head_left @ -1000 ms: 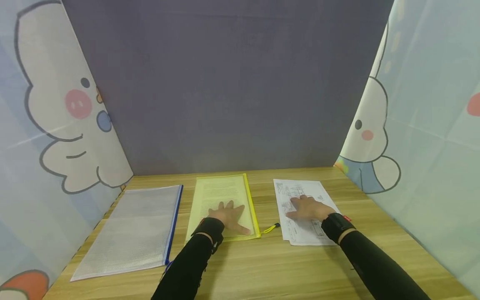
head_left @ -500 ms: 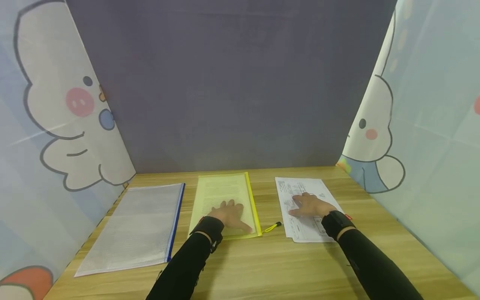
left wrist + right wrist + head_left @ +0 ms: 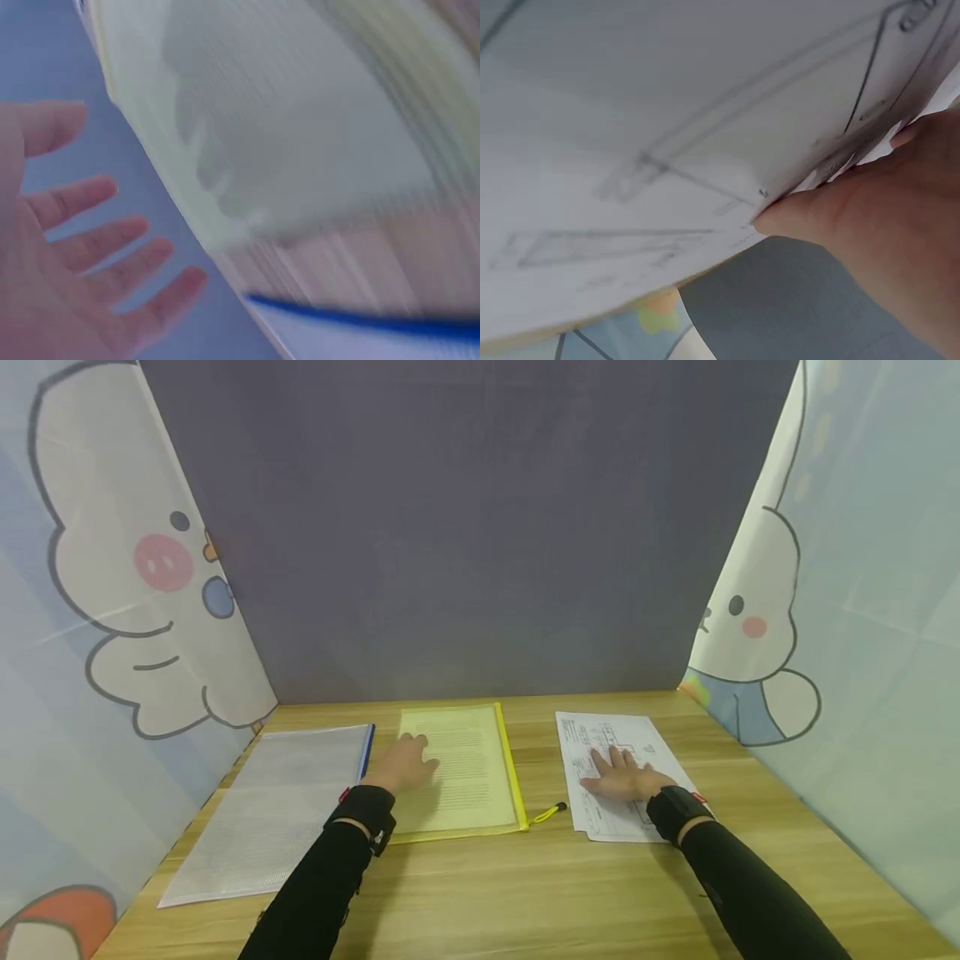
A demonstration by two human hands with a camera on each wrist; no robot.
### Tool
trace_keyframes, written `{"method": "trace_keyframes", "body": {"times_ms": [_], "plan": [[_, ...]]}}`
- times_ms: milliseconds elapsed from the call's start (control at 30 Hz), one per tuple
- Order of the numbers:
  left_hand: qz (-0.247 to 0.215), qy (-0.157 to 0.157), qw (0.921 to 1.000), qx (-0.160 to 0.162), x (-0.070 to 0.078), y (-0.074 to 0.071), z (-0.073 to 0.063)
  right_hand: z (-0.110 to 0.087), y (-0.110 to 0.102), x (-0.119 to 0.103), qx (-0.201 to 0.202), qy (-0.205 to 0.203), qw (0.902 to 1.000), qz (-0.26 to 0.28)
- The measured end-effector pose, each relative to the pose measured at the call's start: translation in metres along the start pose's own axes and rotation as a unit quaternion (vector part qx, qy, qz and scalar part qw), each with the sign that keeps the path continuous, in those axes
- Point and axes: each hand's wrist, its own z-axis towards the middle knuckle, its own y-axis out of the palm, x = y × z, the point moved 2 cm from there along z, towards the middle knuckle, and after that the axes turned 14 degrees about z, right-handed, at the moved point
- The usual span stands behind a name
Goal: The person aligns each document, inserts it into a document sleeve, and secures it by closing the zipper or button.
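My left hand [image 3: 405,763] hovers over the left edge of a yellow zip document pouch [image 3: 468,777] with a printed sheet inside. In the left wrist view its fingers [image 3: 112,244] are spread and relaxed, apart from the pouch, and hold nothing. My right hand [image 3: 622,777] rests with spread fingers on a small stack of white papers [image 3: 637,732] printed with line drawings. The right wrist view shows that hand's thumb [image 3: 795,214] touching the top sheet. At the left lies a clear mesh zip pouch [image 3: 255,810] with a blue zip edge, partly behind my left forearm.
A yellow zipper pull cord [image 3: 550,813] sticks out from the yellow pouch's corner toward the papers. The wooden table [image 3: 487,893] ends at a dark grey back panel [image 3: 465,543]. Cartoon-printed curtains [image 3: 885,610] stand on both sides.
My left hand has lifted off the yellow pouch and moved left toward the mesh pouch. My right hand stays on the papers, its fingers a little more spread. The head view has shifted slightly.
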Motion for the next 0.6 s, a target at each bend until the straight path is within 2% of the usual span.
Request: {"method": "trace_keyframes", "body": {"times_ms": [133,300,433,600], "plan": [[0.034,-0.056,0.9979,-0.006,-0.042,-0.008,-0.01,0.0,0.0,0.0,-0.017,0.009,0.9998,-0.003],[0.067,-0.101,0.9922,0.031,-0.098,-0.011,-0.026,-0.001,-0.003,-0.003,-0.017,0.012,0.9998,-0.005],[0.084,-0.148,0.985,0.032,-0.139,-0.017,-0.047,-0.002,-0.004,-0.002,-0.01,0.008,0.9999,-0.002],[0.091,-0.217,0.9714,0.026,-0.183,-0.019,-0.075,-0.001,-0.004,0.001,-0.011,0.007,0.9999,0.009]]}}
